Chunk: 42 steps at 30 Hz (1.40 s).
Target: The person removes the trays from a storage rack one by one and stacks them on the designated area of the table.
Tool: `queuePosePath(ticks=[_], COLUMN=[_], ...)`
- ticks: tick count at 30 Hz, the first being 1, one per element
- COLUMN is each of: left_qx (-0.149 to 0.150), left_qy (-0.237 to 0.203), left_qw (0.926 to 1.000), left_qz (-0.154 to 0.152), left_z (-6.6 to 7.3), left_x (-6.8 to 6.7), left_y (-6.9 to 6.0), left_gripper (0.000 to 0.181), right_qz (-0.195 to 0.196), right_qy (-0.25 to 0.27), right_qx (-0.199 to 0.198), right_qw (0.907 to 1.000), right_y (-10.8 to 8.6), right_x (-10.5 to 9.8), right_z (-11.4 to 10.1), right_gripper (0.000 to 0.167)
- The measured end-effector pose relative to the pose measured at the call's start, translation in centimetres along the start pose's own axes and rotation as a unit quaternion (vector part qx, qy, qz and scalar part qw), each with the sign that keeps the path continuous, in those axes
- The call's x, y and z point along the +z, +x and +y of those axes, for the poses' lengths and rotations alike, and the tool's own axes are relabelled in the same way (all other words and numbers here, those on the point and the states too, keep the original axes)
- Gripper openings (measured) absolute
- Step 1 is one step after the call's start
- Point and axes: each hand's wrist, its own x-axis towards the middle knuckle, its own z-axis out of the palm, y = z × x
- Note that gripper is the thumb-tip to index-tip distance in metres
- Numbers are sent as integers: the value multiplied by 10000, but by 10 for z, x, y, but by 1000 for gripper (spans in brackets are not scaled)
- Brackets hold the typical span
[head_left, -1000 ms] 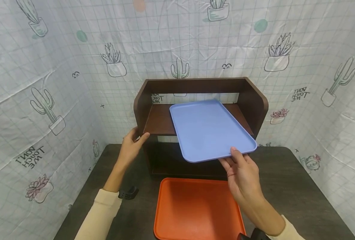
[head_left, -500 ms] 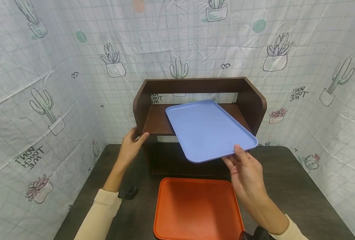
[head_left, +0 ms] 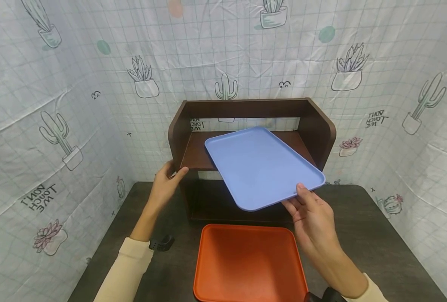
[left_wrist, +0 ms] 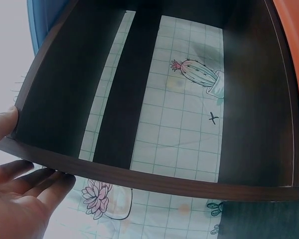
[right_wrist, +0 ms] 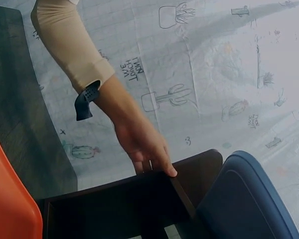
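Observation:
A light blue tray (head_left: 263, 167) slants over the upper board of a dark brown shelf (head_left: 246, 108), its near end jutting out past the front edge. My right hand (head_left: 315, 226) pinches the tray's near right rim, thumb on top and fingers beneath. My left hand (head_left: 164, 184) grips the shelf's left side at the upper board's front corner; in the left wrist view the thumb lies on the board's edge and the fingers (left_wrist: 57, 191) are against the outside of the side panel. In the right wrist view, the blue tray (right_wrist: 244, 199) shows its underside.
An orange tray (head_left: 248, 264) lies on the dark table (head_left: 363, 235) in front of the shelf. The shelf's lower compartment (head_left: 227, 205) opens behind it. White cloth (head_left: 133, 126) with cactus prints hangs behind and on both sides.
The blue tray's far end has swung to the left and its near corner has come slightly down. My right hand has shifted a little to the right with it; my left hand stays put.

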Motion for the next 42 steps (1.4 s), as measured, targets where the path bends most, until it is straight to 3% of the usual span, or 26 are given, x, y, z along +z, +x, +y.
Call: queuePosePath(ticks=[14,24,34,42], left_qx=[-71,-375,-127,55], left_qy=[33,392,331,30], left_qw=[10000,9985,9993,10000], left_qz=[-2,78,114,63], left_z=[2,5,3,1], left_x=[0,1,0,1], left_y=[-2,-1,-4,-3], left_gripper=[68,65,67,62], right_qz=[-527,-835,-974,-1086], right_qy=[237,387,375,159], right_qx=[-136,-299,-339,-303], right_qw=[9982,9953,9940,9935], right_y=[0,1,0,0], right_x=[-13,-22,-30,-37], right_z=[-8,-15,-24,-30], right_gripper=[21,23,24,27])
